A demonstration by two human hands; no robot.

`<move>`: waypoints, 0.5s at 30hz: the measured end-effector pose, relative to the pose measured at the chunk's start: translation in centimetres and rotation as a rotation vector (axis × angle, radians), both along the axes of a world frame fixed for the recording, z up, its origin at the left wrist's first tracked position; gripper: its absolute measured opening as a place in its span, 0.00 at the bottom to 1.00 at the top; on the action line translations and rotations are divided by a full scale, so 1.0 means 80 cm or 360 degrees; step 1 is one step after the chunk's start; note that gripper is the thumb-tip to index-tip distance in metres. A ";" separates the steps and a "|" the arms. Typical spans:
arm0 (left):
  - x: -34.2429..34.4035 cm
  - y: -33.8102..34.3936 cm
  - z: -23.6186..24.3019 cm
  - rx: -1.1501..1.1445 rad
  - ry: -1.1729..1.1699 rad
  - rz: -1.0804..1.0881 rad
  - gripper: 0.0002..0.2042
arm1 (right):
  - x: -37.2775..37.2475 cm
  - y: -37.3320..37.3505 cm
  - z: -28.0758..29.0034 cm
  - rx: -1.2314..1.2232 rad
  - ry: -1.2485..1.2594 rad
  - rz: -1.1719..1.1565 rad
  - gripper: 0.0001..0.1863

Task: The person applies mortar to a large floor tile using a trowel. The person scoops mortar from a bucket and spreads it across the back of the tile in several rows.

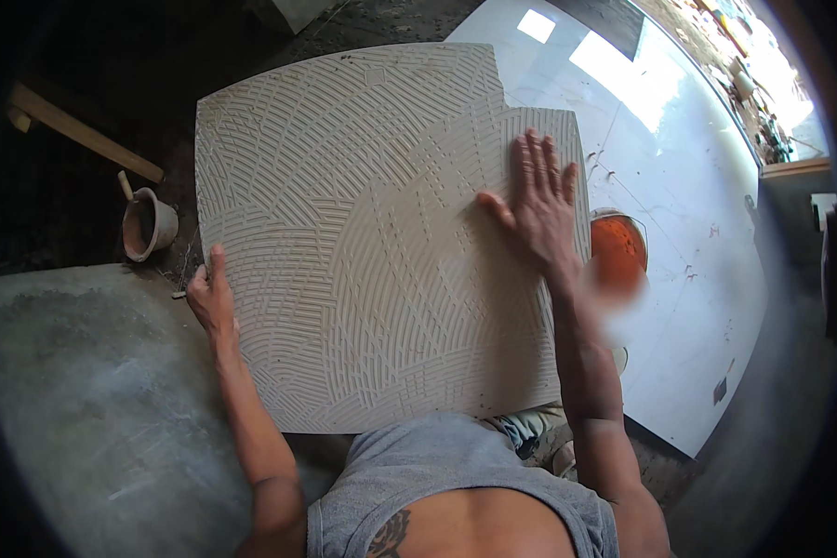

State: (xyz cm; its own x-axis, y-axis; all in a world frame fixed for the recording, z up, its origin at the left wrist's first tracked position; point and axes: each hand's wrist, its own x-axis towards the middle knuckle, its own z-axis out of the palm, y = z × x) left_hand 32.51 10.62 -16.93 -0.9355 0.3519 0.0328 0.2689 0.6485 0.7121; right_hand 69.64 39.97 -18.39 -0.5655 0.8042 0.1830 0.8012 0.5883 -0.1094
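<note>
A large pale slab (391, 270) with combed, ridged lines across its face and a notched upper right corner fills the middle. My left hand (212, 298) grips its left edge, thumb on the face and fingers partly hidden round the edge. My right hand (539, 214) lies flat on the face near the upper right, fingers stretched out and slightly apart.
A glossy white panel (688, 325) lies at the right, beside an orange-filled bucket (617, 249), partly blurred. At left are wooden battens (93, 137), a small pot (151, 228) and a grey concrete surface (102, 391). Cluttered items (744, 84) show at the upper right.
</note>
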 end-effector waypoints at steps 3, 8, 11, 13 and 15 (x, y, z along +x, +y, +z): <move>-0.001 0.002 0.001 -0.0042 -0.0018 -0.0100 0.37 | 0.052 0.015 0.008 -0.0200 -0.0141 -0.0357 0.56; 0.000 0.004 0.005 -0.0120 0.0012 -0.0096 0.38 | 0.241 0.030 -0.091 -0.0329 0.0609 -0.0849 0.37; -0.008 -0.006 -0.013 0.0080 0.0001 -0.0131 0.37 | 0.332 0.008 -0.139 -0.0503 -0.0015 -0.1006 0.21; -0.010 -0.004 -0.009 0.0102 -0.0032 -0.0138 0.37 | 0.359 0.032 -0.175 -0.0815 -0.0182 -0.0661 0.13; -0.013 -0.013 0.001 -0.0038 -0.0069 -0.0071 0.36 | 0.356 0.047 -0.230 -0.0917 -0.0100 -0.0742 0.12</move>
